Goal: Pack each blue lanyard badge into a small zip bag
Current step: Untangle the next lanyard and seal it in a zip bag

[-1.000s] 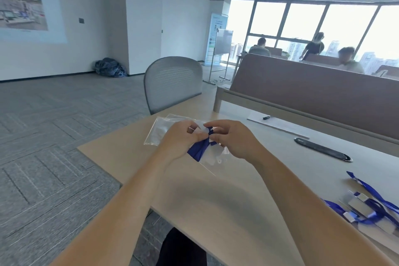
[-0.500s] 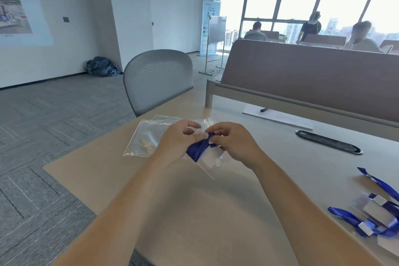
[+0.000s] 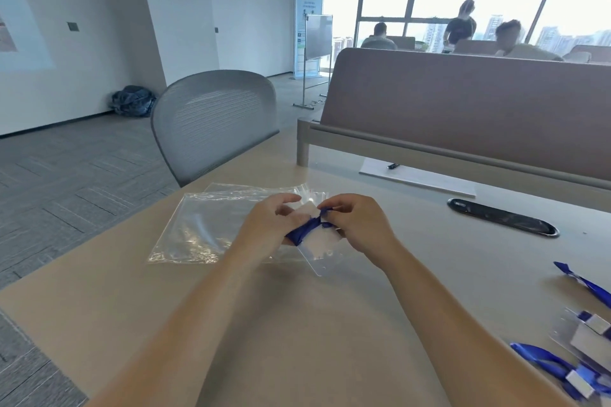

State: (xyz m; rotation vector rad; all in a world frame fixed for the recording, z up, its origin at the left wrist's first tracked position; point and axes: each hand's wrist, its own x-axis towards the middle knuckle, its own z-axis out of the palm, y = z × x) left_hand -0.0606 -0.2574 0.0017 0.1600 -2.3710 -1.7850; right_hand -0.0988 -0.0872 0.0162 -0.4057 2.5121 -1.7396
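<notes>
Fingers point(image 3: 335, 205) of the right hand point(image 3: 358, 225) are pinching the top of the blue lanyard point(image 3: 302, 232), close to where it is meeting its badge point(image 3: 322, 246); those of the left hand point(image 3: 264, 225) are curling round the bunched strap, though how the fingertips underneath are lying I cannot tell. Both hands are working just over the near right corner of the zip bag point(image 3: 205, 225), which is lying flat on the table point(image 3: 297, 324) with what looks like a second bag beneath it; the badge's clear sleeve is hanging down just beside that corner. More lanyard badges point(image 3: 568, 363) are waiting well to the right of the zip bag, at the table's edge.

By my reading, the strap is being gathered into a tight bundle against the card; nothing is going into the bag yet. To do this well, the person should be folding the strap into loops no wider than the badge; the left hand should be clamping the bundle flat so it is not springing open; the right hand should be freeing itself only once that grip is holding, since it will be needed to part the mouth of the zip bag; whether that mouth is already open I cannot tell. Loose ends trailing out are likely to be fouling the zip.
</notes>
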